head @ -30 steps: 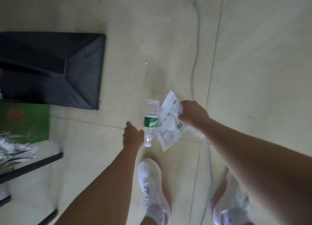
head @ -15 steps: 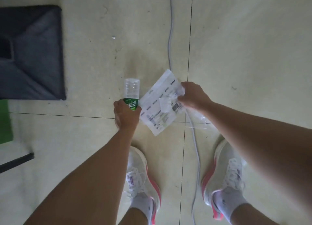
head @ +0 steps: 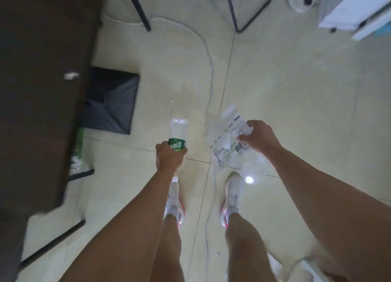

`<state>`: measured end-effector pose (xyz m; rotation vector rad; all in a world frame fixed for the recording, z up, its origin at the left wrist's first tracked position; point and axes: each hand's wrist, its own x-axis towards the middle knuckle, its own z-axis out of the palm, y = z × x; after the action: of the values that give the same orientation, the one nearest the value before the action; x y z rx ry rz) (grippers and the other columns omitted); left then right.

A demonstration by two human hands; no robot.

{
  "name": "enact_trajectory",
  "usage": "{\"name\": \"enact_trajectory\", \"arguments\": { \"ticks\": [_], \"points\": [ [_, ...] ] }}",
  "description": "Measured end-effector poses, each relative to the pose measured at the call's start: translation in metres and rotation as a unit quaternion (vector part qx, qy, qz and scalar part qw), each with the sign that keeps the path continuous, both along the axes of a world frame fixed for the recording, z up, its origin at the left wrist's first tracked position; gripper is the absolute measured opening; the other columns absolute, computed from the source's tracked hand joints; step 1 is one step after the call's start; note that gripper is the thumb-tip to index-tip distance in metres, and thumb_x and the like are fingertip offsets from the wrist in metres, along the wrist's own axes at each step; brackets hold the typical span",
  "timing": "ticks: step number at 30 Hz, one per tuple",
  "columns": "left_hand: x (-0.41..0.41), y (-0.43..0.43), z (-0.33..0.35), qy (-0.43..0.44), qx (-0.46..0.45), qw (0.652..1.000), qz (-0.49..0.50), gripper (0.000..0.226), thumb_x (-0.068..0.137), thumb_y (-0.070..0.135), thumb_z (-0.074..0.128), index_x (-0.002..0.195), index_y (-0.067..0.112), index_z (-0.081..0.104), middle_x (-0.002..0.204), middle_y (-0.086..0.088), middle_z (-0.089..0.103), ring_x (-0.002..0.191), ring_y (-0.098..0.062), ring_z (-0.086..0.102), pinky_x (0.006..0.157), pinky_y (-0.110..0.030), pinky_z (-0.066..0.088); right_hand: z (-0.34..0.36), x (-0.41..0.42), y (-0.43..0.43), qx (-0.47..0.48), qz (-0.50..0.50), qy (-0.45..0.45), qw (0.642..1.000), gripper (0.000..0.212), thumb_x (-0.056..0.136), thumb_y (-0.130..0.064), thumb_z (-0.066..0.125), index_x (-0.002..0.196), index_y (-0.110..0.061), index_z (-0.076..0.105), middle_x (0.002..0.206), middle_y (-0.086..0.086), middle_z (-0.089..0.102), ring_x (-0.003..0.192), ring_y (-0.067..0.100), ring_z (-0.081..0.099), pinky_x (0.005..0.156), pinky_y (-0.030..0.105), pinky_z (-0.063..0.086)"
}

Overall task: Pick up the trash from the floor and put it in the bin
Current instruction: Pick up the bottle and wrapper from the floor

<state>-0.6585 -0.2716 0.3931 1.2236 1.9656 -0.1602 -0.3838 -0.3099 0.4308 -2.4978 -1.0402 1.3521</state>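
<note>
My left hand (head: 169, 158) is shut around a clear plastic bottle (head: 178, 130) with a green label, held off the floor with its base pointing away from me. My right hand (head: 257, 138) grips a clear plastic bag (head: 225, 137) with printed white labels, which hangs in the air over the pale tiles. Both hands are at about the same height, above my two white shoes. No bin can be made out with certainty in this view.
A dark table top (head: 40, 91) fills the left side, with a dark grey cushion (head: 112, 101) on the floor beside it. A grey cable (head: 209, 87) runs across the tiles. Black chair legs (head: 243, 12) and a white cabinet (head: 355, 8) stand at the far end.
I have straightened up: the floor is farther away, and both hands rose with the bottle and the bag. One second ago the left hand was only reaching the bottle on the floor.
</note>
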Motion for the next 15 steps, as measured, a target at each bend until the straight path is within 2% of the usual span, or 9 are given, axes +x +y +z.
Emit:
{"name": "enact_trajectory", "arguments": {
  "ticks": [2,5,8,12,15],
  "points": [
    [-0.004,-0.004,0.072,-0.003,0.007,1.0,0.01,0.066,0.079,0.043,0.083,0.122,0.001,0.059,0.119,-0.014,0.057,0.092,-0.029,0.064,0.079,-0.037,0.055,0.071,-0.005,0.009,-0.008,0.034,0.005,0.999,0.031,0.08,-0.02,0.077,0.11,-0.015,0.07,0.103,0.002,0.071,0.092,0.026,0.07,0.071,0.032,0.048],
    [-0.024,-0.019,0.159,0.015,0.04,0.999,0.02,0.063,0.081,0.044,0.08,0.124,0.004,0.057,0.119,-0.012,0.054,0.097,-0.029,0.063,0.081,-0.036,0.054,0.156,-0.026,0.021,-0.011,0.132,-0.006,0.991,0.02,0.073,-0.013,0.071,0.091,-0.012,0.064,0.087,0.01,0.072,0.083,0.033,0.07,0.064,0.035,0.05],
    [-0.053,-0.056,0.226,0.048,0.074,0.995,0.045,0.057,0.086,0.04,0.075,0.125,0.003,0.057,0.124,-0.016,0.056,0.111,-0.034,0.059,0.094,-0.039,0.052,0.219,-0.068,0.024,0.023,0.244,-0.007,0.969,0.018,0.069,-0.011,0.067,0.077,-0.01,0.051,0.074,0.005,0.062,0.075,0.032,0.063,0.057,0.032,0.038],
    [-0.092,-0.133,0.289,0.073,0.111,0.977,0.169,0.061,0.084,0.035,0.08,0.126,-0.001,0.056,0.122,-0.017,0.055,0.112,-0.036,0.06,0.095,-0.042,0.05,0.273,-0.135,0.006,0.049,0.379,0.011,0.924,0.019,0.072,-0.01,0.065,0.076,-0.014,0.047,0.076,0.003,0.056,0.074,0.03,0.056,0.057,0.032,0.035],
    [-0.126,-0.205,0.333,0.099,0.116,0.946,0.287,0.061,0.081,0.033,0.082,0.127,0.0,0.057,0.125,-0.018,0.054,0.114,-0.039,0.057,0.097,-0.044,0.047,0.314,-0.189,-0.02,0.078,0.502,0.01,0.861,0.017,0.074,-0.013,0.063,0.082,-0.013,0.049,0.078,0.0,0.055,0.074,0.029,0.054,0.057,0.031,0.034]
  ]
}}
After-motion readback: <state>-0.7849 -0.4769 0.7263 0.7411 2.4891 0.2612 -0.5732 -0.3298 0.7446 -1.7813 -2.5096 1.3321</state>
